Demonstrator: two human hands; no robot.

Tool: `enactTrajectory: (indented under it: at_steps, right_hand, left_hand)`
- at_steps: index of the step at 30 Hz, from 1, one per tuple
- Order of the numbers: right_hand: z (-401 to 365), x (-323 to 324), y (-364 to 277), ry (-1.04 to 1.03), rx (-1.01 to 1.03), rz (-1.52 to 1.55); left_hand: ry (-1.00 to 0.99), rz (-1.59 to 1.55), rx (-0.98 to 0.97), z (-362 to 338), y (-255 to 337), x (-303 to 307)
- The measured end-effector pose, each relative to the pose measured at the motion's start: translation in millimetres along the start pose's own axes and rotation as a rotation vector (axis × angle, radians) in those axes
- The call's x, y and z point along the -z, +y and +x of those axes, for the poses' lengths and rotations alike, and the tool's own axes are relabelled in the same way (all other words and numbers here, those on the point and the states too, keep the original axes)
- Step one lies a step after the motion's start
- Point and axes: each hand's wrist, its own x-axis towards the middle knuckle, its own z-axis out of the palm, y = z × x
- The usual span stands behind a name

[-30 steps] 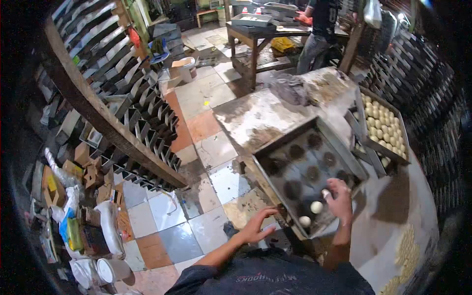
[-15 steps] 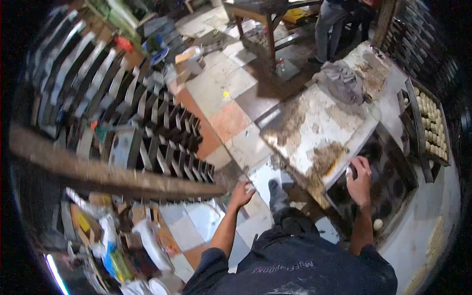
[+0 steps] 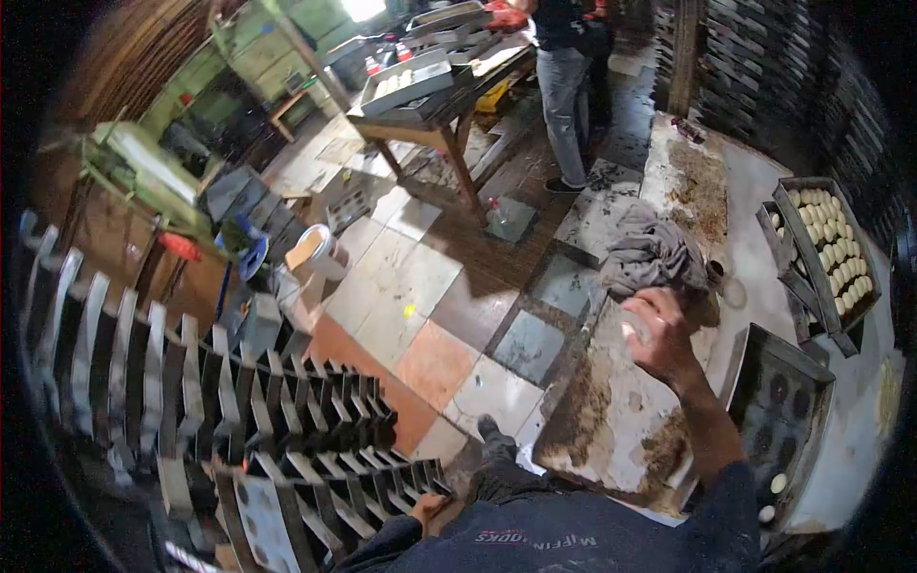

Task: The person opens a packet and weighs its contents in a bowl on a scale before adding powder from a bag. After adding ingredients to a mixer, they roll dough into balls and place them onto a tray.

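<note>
My right hand [image 3: 659,334] is over the stained worktop [image 3: 621,430], close to a crumpled grey cloth [image 3: 654,248]. Its fingers are curled, with something pale at the fingertips that I cannot make out. At the lower left my left hand [image 3: 428,513] is low beside the rack of metal trays [image 3: 315,497], its fingers drawn together; what they hold, if anything, is hidden. A dark tray [image 3: 826,401] lies to the right of my right arm, with two pale dough balls [image 3: 778,483] at its near end.
A tray of several dough balls [image 3: 788,215] stands at the right. Ahead, a wooden table [image 3: 401,124] carries a metal tray [image 3: 420,86]; a person [image 3: 564,95] stands beside it. A white bucket [image 3: 328,258] is on the tiled floor. More racks stand at the upper right.
The view has shifted forward. My right hand has moved from above the dark tray to near the cloth. My left hand has gone lower, beside the rack. Two balls now show in the tray.
</note>
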Motion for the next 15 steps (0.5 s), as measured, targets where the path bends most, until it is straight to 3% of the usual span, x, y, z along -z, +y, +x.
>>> enactTrajectory:
  at_steps: [2, 6, 8, 9, 10, 11, 15]
  right_hand:
    - [43.4, -30.2, -2.2, -0.002, 0.191, -0.034]
    - [104.3, -72.8, -8.1, -0.030, 0.061, -0.138]
    - [127.2, -93.8, -10.7, -0.012, -0.024, -0.110]
    - [136.3, -105.8, -14.2, -0.036, -0.115, -0.105]
    - [145.9, -118.9, -15.8, -0.052, -0.120, -0.109]
    - [156.5, -134.0, -15.9, -0.070, -0.142, -0.108]
    - [212.6, -191.2, -6.0, -0.095, -0.186, -0.103]
  left_hand:
    - [-0.020, 0.056, 0.040, 23.3, 5.0, 49.8]
    - [0.003, 0.196, 0.035, 84.8, 35.3, 171.0]
    - [0.298, 0.384, -0.378, 113.3, 61.6, 235.6]
    - [0.287, 0.340, -0.174, 128.3, 72.2, 268.4]
    - [0.282, 0.116, -0.119, 109.7, 106.1, 297.8]
    - [0.336, 0.194, -0.051, 132.3, 117.3, 331.0]
    - [0.597, -0.026, -0.224, 131.0, 197.5, 411.7]
